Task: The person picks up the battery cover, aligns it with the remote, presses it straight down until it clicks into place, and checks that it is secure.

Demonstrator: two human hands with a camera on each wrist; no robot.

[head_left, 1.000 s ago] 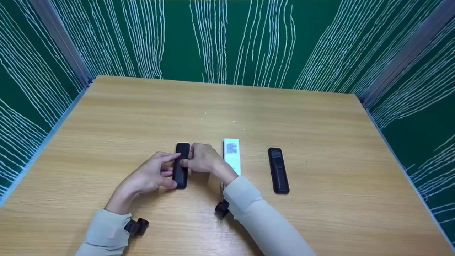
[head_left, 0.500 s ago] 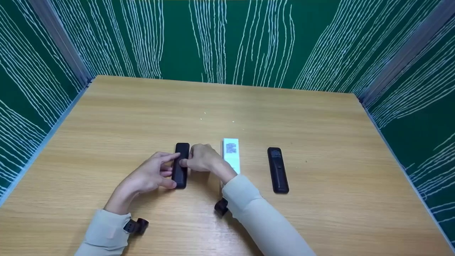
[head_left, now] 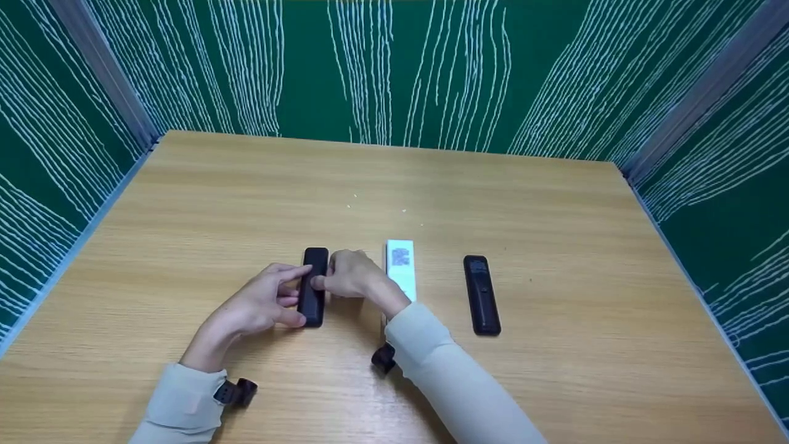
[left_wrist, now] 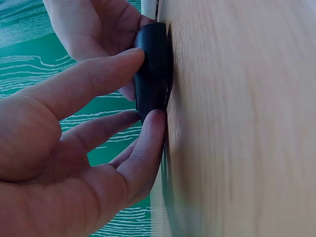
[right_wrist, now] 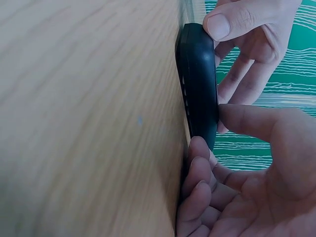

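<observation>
A slim black remote control (head_left: 312,305) lies lengthwise on the table, between both hands. My left hand (head_left: 259,302) holds it from the left, with the thumb at the near end and a fingertip on the upper face. From the other side my right hand (head_left: 356,274) grips its right edge, thumb on top and the other fingers curled low along the side. The right wrist view shows those fingertips (right_wrist: 199,145) at the remote's edge, close to the tabletop. Its upper face looks plain, without visible buttons.
A white bar-shaped thing with a printed code (head_left: 401,265) lies partly under my right wrist. Farther right rests another black remote control (head_left: 482,296), label side up. Tiny white specks dot the wooden table (head_left: 555,370). Green, white-streaked walls (head_left: 314,68) enclose the table's back and sides.
</observation>
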